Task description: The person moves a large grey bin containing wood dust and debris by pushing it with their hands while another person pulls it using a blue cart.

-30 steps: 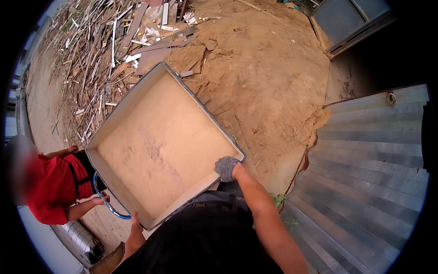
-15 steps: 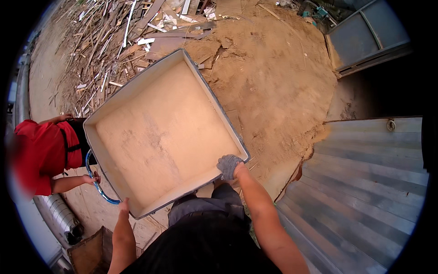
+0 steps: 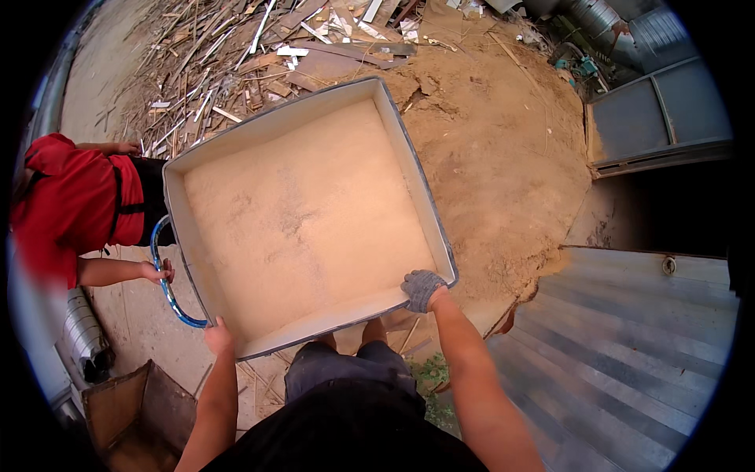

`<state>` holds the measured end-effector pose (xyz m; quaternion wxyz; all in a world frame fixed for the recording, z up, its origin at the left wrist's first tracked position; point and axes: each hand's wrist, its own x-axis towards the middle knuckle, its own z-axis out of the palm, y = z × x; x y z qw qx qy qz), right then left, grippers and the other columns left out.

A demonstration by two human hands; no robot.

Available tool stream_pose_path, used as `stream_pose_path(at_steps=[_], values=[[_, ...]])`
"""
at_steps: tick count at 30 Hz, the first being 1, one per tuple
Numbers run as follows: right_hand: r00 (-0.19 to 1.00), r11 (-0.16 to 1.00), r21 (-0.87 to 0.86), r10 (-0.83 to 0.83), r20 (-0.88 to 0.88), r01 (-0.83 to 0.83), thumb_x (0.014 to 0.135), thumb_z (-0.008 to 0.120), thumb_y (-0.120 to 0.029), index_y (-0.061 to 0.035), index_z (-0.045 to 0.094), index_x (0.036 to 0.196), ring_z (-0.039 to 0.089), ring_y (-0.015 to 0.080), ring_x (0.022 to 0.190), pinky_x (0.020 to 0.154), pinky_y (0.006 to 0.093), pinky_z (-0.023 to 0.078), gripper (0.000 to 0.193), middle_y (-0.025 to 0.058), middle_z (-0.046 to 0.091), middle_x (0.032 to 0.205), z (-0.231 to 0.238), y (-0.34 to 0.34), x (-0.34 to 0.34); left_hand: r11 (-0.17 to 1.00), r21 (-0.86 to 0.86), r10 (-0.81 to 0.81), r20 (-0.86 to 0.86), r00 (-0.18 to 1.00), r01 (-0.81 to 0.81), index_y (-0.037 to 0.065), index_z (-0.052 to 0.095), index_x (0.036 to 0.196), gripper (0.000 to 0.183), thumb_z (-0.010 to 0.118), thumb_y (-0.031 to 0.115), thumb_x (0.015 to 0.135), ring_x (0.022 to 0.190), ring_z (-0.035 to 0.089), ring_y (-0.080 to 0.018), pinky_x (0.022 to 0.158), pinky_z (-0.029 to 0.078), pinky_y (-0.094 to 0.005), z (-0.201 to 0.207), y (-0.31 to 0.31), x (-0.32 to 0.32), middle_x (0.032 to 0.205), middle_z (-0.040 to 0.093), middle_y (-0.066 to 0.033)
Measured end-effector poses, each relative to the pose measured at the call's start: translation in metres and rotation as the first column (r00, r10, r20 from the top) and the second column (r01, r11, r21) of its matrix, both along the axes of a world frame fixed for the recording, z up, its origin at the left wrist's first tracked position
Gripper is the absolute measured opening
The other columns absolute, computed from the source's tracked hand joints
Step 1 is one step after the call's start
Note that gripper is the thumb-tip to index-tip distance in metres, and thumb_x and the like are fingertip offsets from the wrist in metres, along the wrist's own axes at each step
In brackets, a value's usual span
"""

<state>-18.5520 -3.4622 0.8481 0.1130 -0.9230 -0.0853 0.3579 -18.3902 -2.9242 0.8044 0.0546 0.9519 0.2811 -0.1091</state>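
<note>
A large, shallow rectangular bin [image 3: 275, 341] spreads out in front of me, its floor coated with tan dust like sawdust. My left hand [image 3: 220, 337], bare, grips the rim at the near left corner, beside the end of a curved blue tube handle [image 3: 167, 303]. At the near right corner my right hand [image 3: 423, 289], in a grey knit glove, has its fingers folded over the rim. A co-worker's hand [image 3: 161, 271] holds the blue handle on the left side. The bin's underside is hidden.
Scrap wood strips [image 3: 212, 71] lie heaped at the far left, beside a sawdust-covered mound [image 3: 503, 149]. Corrugated metal sheet [image 3: 613, 338] stands on the right. A co-worker in red [image 3: 79, 197] is at left. An open brown box [image 3: 141, 409] and silver duct [image 3: 85, 334] sit near left.
In the picture, the bin, my hands and the co-worker have shifted slightly right, and the surroundings have shifted too. Both my hands keep their hold on the rim; the brown box shows more.
</note>
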Motion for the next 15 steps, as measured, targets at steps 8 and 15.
stream_pose_path(at_steps=[8,15], values=[[0.998,1.0,-0.001,0.013,0.06,-0.013,0.071,0.065,-0.04,-0.01,0.067,0.095,0.059,0.0288,0.103,0.088,0.0397,0.047,0.038,0.0111,0.063,0.104,-0.008,-0.012,-0.003,0.992,-0.005,-0.128,-0.023,0.992,0.128,-0.01,0.061,0.11,0.066,0.05,0.051,0.088,0.098,0.061,-0.0436,0.083,0.049,-0.0504,-0.012,0.007,-0.009,0.107,0.063,-0.0288],[0.998,0.999,-0.042,0.008,0.057,-0.005,0.067,0.065,-0.031,-0.0107,0.069,0.093,0.061,0.0282,0.102,0.088,0.0396,0.049,0.033,0.0105,0.065,0.105,0.002,-0.013,-0.01,0.98,-0.053,-0.196,-0.192,0.962,0.189,-0.002,0.065,0.106,0.054,0.048,0.046,0.09,0.087,0.066,-0.0357,0.076,0.052,-0.047,-0.046,0.023,-0.003,0.098,0.067,-0.0221]])
